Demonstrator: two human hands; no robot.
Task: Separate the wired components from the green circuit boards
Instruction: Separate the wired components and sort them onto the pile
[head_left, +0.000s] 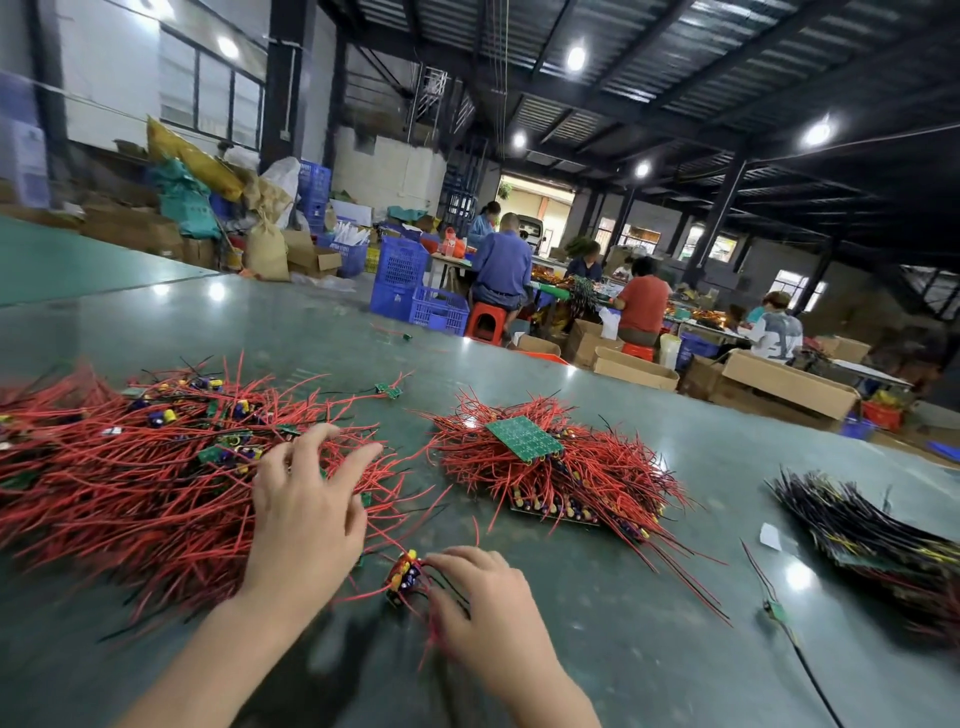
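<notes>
A big loose pile of red-wired components (156, 467) covers the left of the green table (623, 623). My left hand (306, 514) lies on the pile's right edge with fingers spread. My right hand (488, 608) pinches a small wired board piece (404, 577) with yellow and blue parts, just below the pile. In the middle sits a stack of green circuit boards (524, 436) with red wires sticking out all round. One bare green panel lies on top of that stack.
A heap of black-wired boards (872, 540) lies at the right, with a single stray board on a black wire (775, 610) in front of it. Beyond the table edge are cardboard boxes (789, 384), blue crates (415, 291) and several seated people working.
</notes>
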